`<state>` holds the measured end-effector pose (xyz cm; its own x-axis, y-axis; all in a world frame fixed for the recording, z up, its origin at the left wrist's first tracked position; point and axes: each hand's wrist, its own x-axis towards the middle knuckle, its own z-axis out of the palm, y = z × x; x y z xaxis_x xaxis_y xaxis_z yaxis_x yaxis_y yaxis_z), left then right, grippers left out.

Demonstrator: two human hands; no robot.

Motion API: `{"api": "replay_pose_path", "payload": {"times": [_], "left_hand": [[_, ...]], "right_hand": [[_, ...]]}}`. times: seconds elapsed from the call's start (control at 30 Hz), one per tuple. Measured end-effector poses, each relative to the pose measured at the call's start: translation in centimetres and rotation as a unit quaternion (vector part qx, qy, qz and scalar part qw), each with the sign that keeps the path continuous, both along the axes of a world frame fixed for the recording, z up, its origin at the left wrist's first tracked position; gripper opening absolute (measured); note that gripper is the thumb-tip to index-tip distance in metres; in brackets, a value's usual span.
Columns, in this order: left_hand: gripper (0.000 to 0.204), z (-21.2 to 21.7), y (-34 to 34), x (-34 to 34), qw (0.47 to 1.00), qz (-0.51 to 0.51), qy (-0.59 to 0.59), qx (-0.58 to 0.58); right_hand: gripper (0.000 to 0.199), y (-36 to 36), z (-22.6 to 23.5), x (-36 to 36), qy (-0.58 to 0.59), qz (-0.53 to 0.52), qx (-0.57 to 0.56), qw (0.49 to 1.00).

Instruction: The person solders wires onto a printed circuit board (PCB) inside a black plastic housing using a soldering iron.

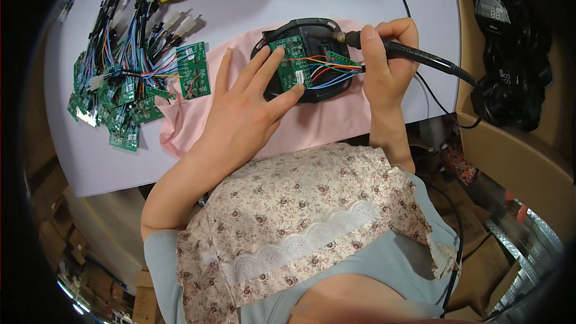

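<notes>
A black plastic casing [324, 31] lies on a pink cloth [231, 117] in front of me. Against the casing rests a green circuit board [292, 72], and coloured wires [327, 69] run from it to the right, past a small green board [340, 59]. My left hand [243, 99] is open with its fingers spread, fingertips and thumb on the larger board's left and lower edges. Gripped in my right hand [387, 60] is a black corded pen-shaped tool [408, 53] with a brass-coloured front end, pointing left over the casing's upper right. What its tip touches is hard to make out.
Left of the cloth is a heap of wired circuit boards [129, 99], with one board [193, 69] close to my left hand. On the right, a cardboard box [510, 138] holds dark display units [501, 60]. A black cable [429, 87] runs along the table's right side.
</notes>
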<state>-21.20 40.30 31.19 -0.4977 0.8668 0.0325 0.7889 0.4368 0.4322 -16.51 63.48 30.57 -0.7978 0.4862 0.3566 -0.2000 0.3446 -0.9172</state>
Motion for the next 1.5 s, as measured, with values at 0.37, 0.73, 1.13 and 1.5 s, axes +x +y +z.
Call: {"api": "replay_pose_path", "payload": {"times": [0.37, 0.73, 1.13, 1.5], "left_hand": [[0.034, -0.17, 0.06, 0.07, 1.000, 0.010, -0.013, 0.000], [0.035, 0.04, 0.06, -0.03, 1.000, 0.008, -0.020, -0.007], [0.035, 0.01, 0.07, 0.03, 1.000, 0.010, -0.019, -0.003], [0.035, 0.05, 0.09, 0.05, 1.000, 0.010, -0.019, -0.006]], "right_hand": [[0.019, 0.23, -0.27, -0.08, -0.030, 0.019, -0.012, 0.999], [0.018, 0.42, -0.77, -0.11, -0.024, 0.048, -0.021, 0.998], [0.018, 0.22, -0.83, -0.01, -0.018, 0.055, -0.044, 0.997], [0.017, -0.17, -0.53, -0.14, -0.024, 0.044, -0.032, 0.998]]}}
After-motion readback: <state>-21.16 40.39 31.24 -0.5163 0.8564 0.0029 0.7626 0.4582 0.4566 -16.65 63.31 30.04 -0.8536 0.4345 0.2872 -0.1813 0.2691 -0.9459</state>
